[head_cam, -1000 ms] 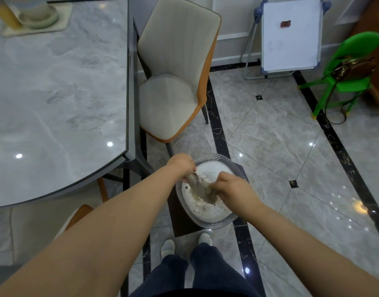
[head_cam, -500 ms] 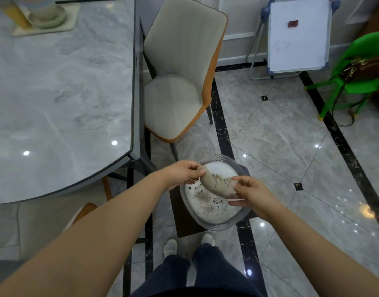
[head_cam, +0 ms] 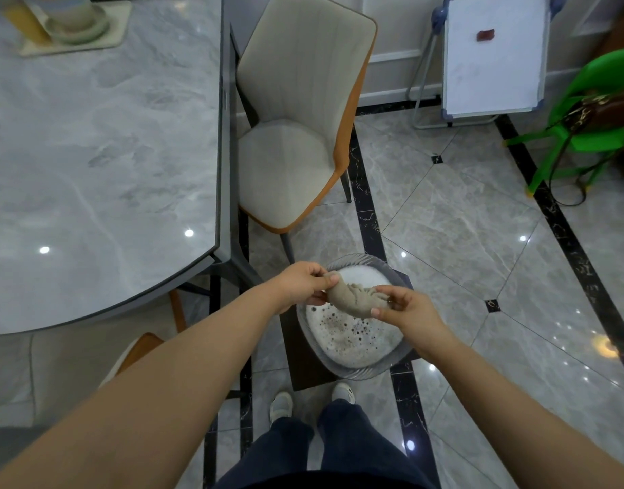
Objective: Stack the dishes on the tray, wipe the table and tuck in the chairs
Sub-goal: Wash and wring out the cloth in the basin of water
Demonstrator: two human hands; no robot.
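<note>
Now cloth (head_cam: 352, 301) lifted clear of foamy basin (head_cam: 391, 365), where it sat second ago; I log left hand (head_cam: 300, 285) and right hand (head_cam: 405, 312) pinching its ends, wringing. Table (head_cam: 102, 153) wipe comes next, I judge.

No text, label, brand or number can be read anywhere in the view. The whiteboard (head_cam: 492, 54) leaning by the far wall carries only a small dark red patch near its upper edge, perhaps a magnet or eraser, with no lettering that can be made out. The marble table (head_cam: 92, 153) bears no writing.
</note>
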